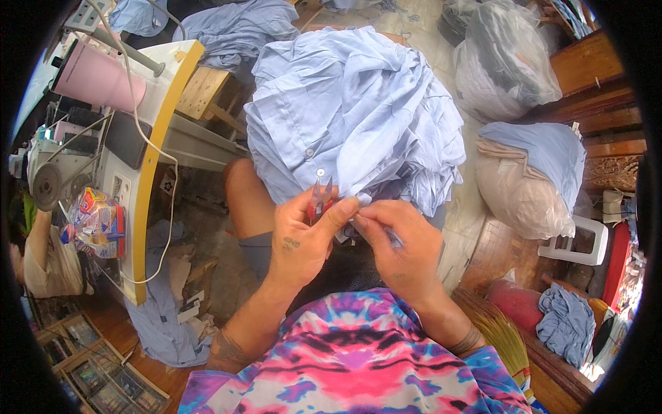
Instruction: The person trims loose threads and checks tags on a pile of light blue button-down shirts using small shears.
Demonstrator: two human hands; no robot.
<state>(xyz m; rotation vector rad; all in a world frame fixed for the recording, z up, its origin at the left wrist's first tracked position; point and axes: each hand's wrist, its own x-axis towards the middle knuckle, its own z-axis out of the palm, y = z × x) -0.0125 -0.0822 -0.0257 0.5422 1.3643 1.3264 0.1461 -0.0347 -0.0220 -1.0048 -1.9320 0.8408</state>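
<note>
A big heap of light blue shirts [331, 96] lies in front of me, wrinkled and spilling over my lap. Small white buttons [321, 172] show on the placket nearest my hands. My left hand [303, 238] is closed, with red-handled thread snips [317, 201] tucked in its fingers, blades pointing away from me. Its thumb and fingertips also pinch the near edge of the light blue cloth. Close beside it, my right hand [403, 241] is closed in a pinch on the same edge. The fingertips hide exactly what lies between them.
To the left stands a white sewing table [155, 90] with a yellow edge, bearing a pink tumbler [103, 76], a phone [131, 140] and a colourful plastic packet [96, 224]. At right are stuffed plastic bags [507, 62], a white stool [576, 241] and a broom [493, 331].
</note>
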